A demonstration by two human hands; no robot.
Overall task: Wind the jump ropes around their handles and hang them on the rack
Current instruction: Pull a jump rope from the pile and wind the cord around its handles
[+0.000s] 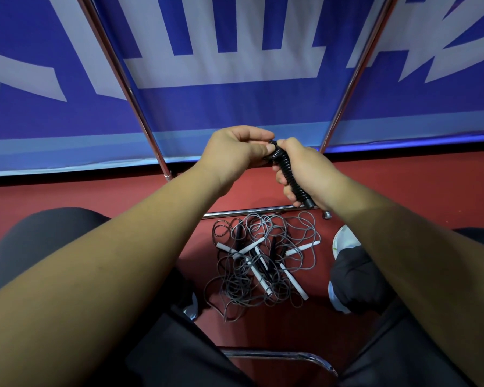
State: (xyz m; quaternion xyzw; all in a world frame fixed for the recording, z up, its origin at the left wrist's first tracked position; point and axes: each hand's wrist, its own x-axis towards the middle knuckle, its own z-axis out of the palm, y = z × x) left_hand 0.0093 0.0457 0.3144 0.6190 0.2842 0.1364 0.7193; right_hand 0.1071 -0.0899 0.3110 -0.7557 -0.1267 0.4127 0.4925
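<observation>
My right hand [308,169] grips a black jump rope bundle [289,174], its cord wound in tight coils round the handles. My left hand [235,152] pinches the top end of that bundle with thumb and fingers. Both hands are held in front of the chrome rack [140,113], whose two slanted poles rise to the upper left and upper right. On the red floor below lies a tangled pile of jump ropes [263,263] with grey cords and several white and black handles.
A blue and white banner [235,79] stands behind the rack. The rack's low crossbar [249,212] runs just behind the pile. My knees in dark trousers and my shoes [344,241] flank the pile. A chrome chair edge [280,356] shows at the bottom.
</observation>
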